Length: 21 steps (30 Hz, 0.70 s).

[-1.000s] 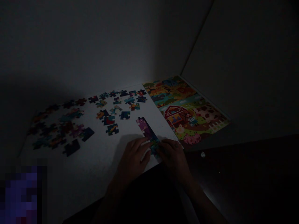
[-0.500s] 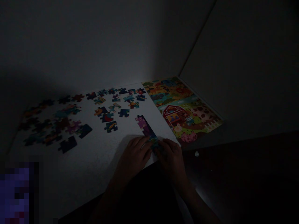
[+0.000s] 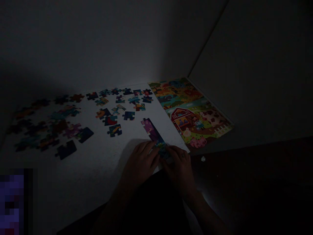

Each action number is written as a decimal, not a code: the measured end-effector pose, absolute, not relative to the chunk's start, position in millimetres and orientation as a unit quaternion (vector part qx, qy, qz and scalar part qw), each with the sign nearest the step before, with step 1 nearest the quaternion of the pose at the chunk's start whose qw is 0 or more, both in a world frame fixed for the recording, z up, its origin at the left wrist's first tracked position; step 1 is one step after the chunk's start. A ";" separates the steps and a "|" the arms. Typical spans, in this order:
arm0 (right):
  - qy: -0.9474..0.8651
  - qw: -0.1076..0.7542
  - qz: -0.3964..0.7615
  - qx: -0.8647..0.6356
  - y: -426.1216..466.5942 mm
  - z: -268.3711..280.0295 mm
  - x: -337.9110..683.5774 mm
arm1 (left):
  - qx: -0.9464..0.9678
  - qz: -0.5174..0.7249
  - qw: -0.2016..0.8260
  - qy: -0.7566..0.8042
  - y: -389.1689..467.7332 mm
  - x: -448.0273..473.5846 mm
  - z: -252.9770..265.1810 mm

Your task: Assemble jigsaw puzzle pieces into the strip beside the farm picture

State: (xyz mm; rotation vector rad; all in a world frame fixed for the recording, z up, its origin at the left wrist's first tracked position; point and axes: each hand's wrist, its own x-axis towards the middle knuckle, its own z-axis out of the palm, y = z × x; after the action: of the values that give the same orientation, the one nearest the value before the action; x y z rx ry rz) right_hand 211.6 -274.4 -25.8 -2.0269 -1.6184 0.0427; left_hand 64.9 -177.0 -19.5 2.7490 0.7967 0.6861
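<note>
Purple at its far end, a narrow puzzle strip point(image 3: 152, 131) lies near the front edge of the table point(image 3: 95, 178), its long axis slanting from far left to near right. The left hand point(image 3: 141, 160) and right hand point(image 3: 179, 163) flank its near end, fingertips touching it; whether they grip, I can't tell.

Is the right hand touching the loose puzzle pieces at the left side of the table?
No, the right hand is at the near end of the puzzle strip, clearly apart from those loose pieces.
</note>
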 end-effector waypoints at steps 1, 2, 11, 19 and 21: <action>-0.603 0.270 0.020 -0.751 -273.8 -24.8 211.5 | 0.930 0.233 0.101 0.268 -176.7 65.0 -19.3; -0.603 0.270 0.025 -0.750 -273.3 -24.0 211.4 | 0.929 0.233 0.103 0.267 -176.4 65.0 -19.0; -0.557 0.314 0.053 -0.767 -269.2 -27.0 208.4 | 0.927 0.226 0.116 0.274 -175.7 64.6 -18.9; -0.542 0.416 0.078 -0.726 -270.3 -36.3 209.3 | 0.920 0.225 0.142 0.289 -177.3 63.1 -19.3; -0.537 0.451 0.111 -0.705 -272.3 -35.7 209.2 | 0.911 0.239 0.154 0.298 -180.2 63.0 -15.9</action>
State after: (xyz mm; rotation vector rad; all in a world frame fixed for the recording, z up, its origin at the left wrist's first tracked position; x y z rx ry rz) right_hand 209.2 -272.3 -35.7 -1.7418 -1.3265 0.2754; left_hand 63.0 -180.2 -15.9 2.6123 0.8544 0.6847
